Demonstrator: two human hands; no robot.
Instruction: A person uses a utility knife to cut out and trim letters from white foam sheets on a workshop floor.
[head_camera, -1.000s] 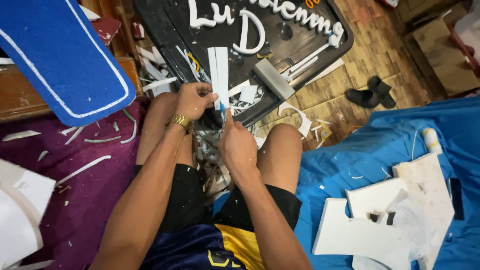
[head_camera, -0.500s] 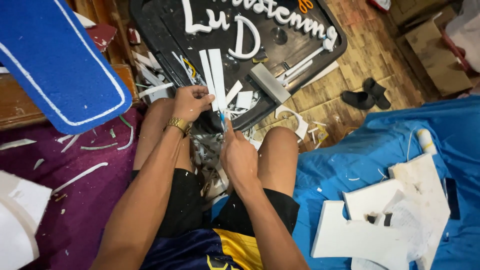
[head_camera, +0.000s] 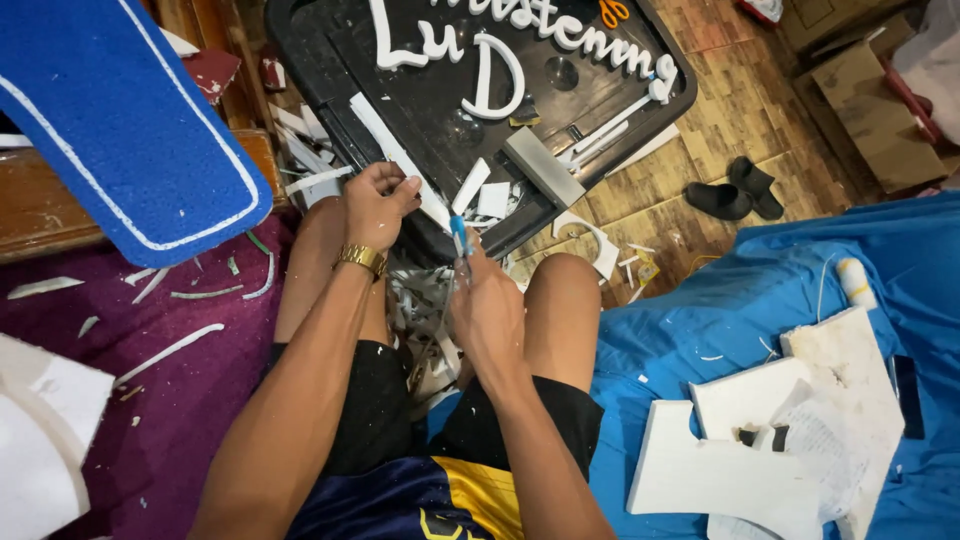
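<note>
I sit with bare knees apart over a pile of white foam scraps (head_camera: 425, 300). My left hand (head_camera: 378, 203), with a gold watch on the wrist, grips a long white foam strip (head_camera: 393, 155) that slants up over a black board (head_camera: 560, 110). My right hand (head_camera: 487, 300) holds a blue-handled craft knife (head_camera: 460, 238), its tip pointing up near the strip's lower end. White foam letters (head_camera: 495, 70) lie on the black board.
A blue foam panel with a white outline (head_camera: 120, 120) stands at upper left. White foam blocks (head_camera: 760, 440) lie on a blue sheet at right. Black sandals (head_camera: 735, 190) sit on the wooden floor, orange scissors (head_camera: 613, 12) on the board, cardboard boxes (head_camera: 870, 110) beyond.
The foam strip has tilted from upright to slanting up-left in my left hand. My right hand has drawn back toward me, and the knife's blue handle now shows.
</note>
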